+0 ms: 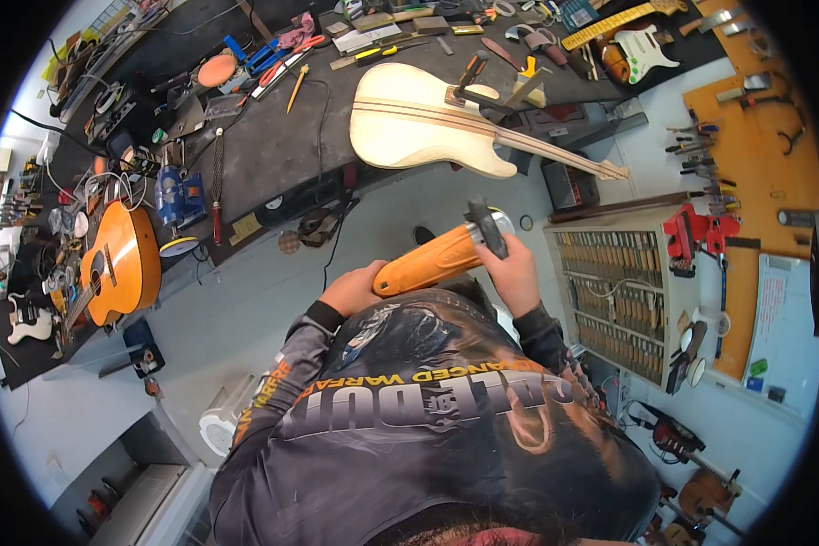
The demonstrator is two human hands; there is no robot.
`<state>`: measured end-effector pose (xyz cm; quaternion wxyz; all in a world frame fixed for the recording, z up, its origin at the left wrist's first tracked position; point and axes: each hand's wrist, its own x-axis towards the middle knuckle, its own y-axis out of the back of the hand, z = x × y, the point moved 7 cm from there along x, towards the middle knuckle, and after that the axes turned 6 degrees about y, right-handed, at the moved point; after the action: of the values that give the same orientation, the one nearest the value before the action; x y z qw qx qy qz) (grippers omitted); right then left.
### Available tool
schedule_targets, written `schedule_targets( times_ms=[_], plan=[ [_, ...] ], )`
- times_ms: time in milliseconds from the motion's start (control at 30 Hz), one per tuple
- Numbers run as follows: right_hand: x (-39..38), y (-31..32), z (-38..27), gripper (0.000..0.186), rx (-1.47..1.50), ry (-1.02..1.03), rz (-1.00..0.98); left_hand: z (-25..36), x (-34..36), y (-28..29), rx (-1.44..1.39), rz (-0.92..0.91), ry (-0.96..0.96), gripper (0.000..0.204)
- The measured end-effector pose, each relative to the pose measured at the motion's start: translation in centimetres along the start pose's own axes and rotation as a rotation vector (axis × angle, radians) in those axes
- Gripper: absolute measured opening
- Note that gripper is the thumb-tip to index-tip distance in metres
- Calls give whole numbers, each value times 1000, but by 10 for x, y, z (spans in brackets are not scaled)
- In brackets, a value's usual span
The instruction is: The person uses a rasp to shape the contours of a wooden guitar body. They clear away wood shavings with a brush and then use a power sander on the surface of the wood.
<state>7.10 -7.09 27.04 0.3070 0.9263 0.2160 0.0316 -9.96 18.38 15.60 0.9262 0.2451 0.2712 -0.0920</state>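
In front of my torso I hold a long orange-bodied hand tool [428, 261] with a dark grey head; its exact kind is unclear. My left hand [355, 288] is closed around its rounded rear end. My right hand [514, 276] grips the other end, by the dark head. A pale round edge shows just beyond that head. Past the tool, an unfinished pale wood electric guitar [409, 132] with dark stripes lies on the dark workbench [268, 155], its neck reaching out to the right. A black clamp [473, 77] sits over its body near the bench's far side.
An orange acoustic guitar [127, 259] and a blue vise-like tool [177, 196] are at left. A white cabinet of files [610, 291] and a red vise [696, 232] stand at right. A sunburst guitar body [637, 56] lies far right; a cable hangs off the bench edge.
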Motion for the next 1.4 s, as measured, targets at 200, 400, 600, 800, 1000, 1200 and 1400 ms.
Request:
schedule_targets(
  times_ms=[200,400,600,800,1000,1200,1400],
  plan=[
    [89,-46,-21,37,15,120,-304,-21,-21,-22,-234,277,297,82],
    [150,-128,-64,46,-80,545,-640,-27,-38,-81,-488,629,451,70],
    [182,-189,-88,60,-44,698,-789,-15,-33,-99,-826,904,692,47],
    [199,-208,-95,63,-53,753,-867,13,-13,-95,-830,1036,751,44],
    [210,-196,-81,61,-63,740,-876,21,7,-104,-872,1012,788,47],
    [221,-176,-67,60,-72,703,-843,26,26,-111,-896,943,793,48],
    [215,-179,-76,57,-39,725,-880,10,23,-129,-834,1002,719,49]
  ],
)
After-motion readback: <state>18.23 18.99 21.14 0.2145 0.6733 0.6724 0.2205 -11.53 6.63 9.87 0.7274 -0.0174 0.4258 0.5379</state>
